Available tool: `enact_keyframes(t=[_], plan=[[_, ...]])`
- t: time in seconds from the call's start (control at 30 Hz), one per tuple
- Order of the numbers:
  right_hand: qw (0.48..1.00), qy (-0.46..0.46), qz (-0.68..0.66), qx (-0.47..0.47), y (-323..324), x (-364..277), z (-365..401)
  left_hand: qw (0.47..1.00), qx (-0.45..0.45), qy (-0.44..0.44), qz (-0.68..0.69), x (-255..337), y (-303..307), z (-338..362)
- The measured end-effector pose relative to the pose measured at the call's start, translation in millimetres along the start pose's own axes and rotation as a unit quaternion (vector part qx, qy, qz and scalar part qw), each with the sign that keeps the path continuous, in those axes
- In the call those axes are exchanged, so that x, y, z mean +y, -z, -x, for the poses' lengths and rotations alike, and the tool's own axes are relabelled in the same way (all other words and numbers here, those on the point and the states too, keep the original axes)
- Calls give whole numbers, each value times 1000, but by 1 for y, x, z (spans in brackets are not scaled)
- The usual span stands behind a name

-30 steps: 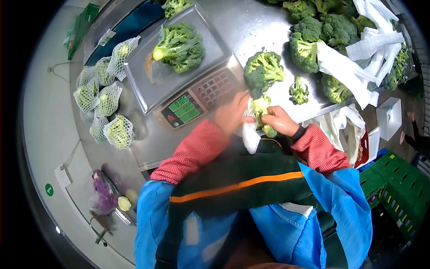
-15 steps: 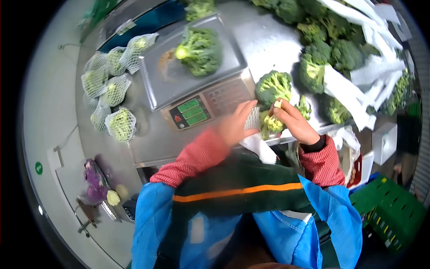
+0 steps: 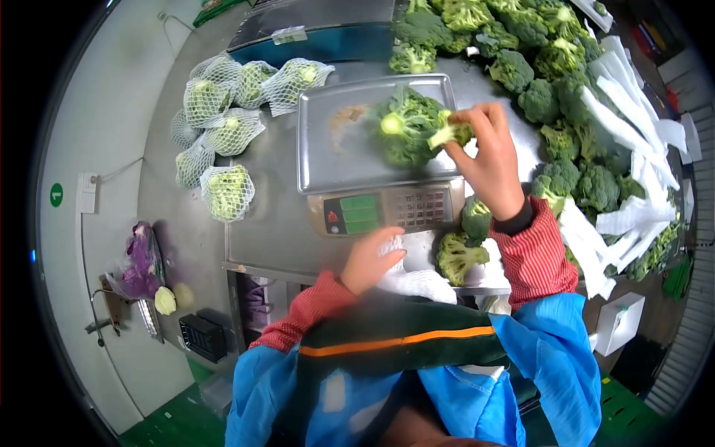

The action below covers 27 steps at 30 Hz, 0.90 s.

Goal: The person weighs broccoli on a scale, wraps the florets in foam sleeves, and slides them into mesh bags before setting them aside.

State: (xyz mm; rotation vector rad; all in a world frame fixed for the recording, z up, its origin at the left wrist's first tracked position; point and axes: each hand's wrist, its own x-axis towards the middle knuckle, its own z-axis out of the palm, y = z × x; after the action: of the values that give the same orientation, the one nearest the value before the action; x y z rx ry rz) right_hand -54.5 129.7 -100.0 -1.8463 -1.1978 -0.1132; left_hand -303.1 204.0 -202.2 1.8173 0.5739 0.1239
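Between the thumb and fingers of my right hand [image 3: 488, 156] is a small broccoli floret [image 3: 447, 134], its cut stem toward the left. It is over the right side of the metal weighing tray [image 3: 320, 160], overlapping a larger broccoli head [image 3: 406, 123] that lies there stem up. My left hand [image 3: 366, 261] is closed around a white mesh net sleeve [image 3: 417, 285] in front of the scale. The scale's panel [image 3: 357, 214] has lit green displays and a keypad. By my right forearm, loose broccoli pieces [image 3: 460, 257] lie at the counter's front edge.
Several net-wrapped broccoli heads [image 3: 231, 192] sit left of the scale. A large pile of broccoli [image 3: 521, 74] covers the back right, with white net sleeves [image 3: 633, 97] draped over it. A purple cabbage-like vegetable [image 3: 141, 261] stands further left. A white box [image 3: 620, 322] is at lower right.
My right hand has moved from the counter's front edge up over the weighing tray, carrying the floret. My left hand stays low with the net sleeve, and the view has shifted.
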Motion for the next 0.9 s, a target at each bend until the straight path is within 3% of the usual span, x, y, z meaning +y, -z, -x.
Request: enact_keyframes(t=[0.13, 0.23, 0.33, 0.47, 0.8, 0.9], plan=[[995, 79, 60, -1, -27, 20, -37, 1000, 18, 1, 10, -3, 5, 0], [989, 98, 34, -109, -38, 34, -47, 999, 16, 14, 35, -2, 8, -3], [976, 9, -78, -203, -32, 42, -53, 998, 6, 14, 61, -2, 9, -9], [959, -62, -170, -216, -33, 67, -59, 997, -10, 14, 74, -1, 9, -15], [985, -11, -95, -143, -46, 71, -64, 997, -29, 5, 68, 1, 12, -27], [976, -79, -167, -118, -43, 80, -52, 997, -29, 1, 71, 0, 11, -27]])
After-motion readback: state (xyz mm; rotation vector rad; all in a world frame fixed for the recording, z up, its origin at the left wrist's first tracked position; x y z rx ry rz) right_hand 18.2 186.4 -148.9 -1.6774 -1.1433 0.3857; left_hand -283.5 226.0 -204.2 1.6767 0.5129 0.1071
